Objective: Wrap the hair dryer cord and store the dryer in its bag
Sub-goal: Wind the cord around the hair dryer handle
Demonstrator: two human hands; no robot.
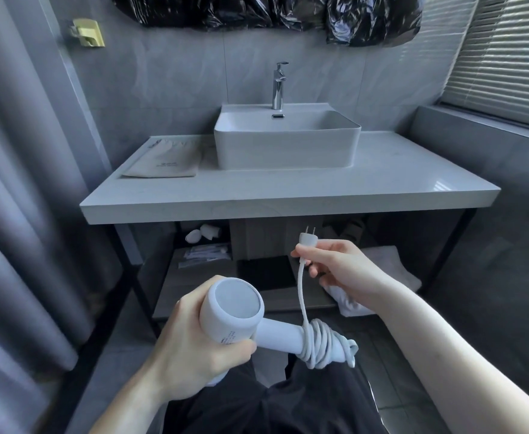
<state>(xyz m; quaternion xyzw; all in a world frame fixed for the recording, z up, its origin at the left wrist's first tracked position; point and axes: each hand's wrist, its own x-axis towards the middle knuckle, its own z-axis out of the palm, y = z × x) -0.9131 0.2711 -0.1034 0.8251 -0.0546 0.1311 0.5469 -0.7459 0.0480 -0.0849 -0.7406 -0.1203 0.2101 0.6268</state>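
Bathroom: grey tiled floor shows beneath you; everything you handle hangs in mid-air short of the vanity.
Left hand (pixel 194 349): closed around the hair dryer (pixel 241 317) body, handle pointing right.
Cord (pixel 322 344): mostly coiled on the handle's end, one short tail rising to the plug (pixel 307 240).
Right hand (pixel 335 267): pinching the plug, prongs up.
Risk: the coils look loose near the handle tip; slacken the tail and they could slide off.
Counter (pixel 288 195): its front edge stands just beyond your hands, with bare room right of the sink (pixel 286 142).
Bag (pixel 166 159): lying flat at the counter's left, beside the sink.
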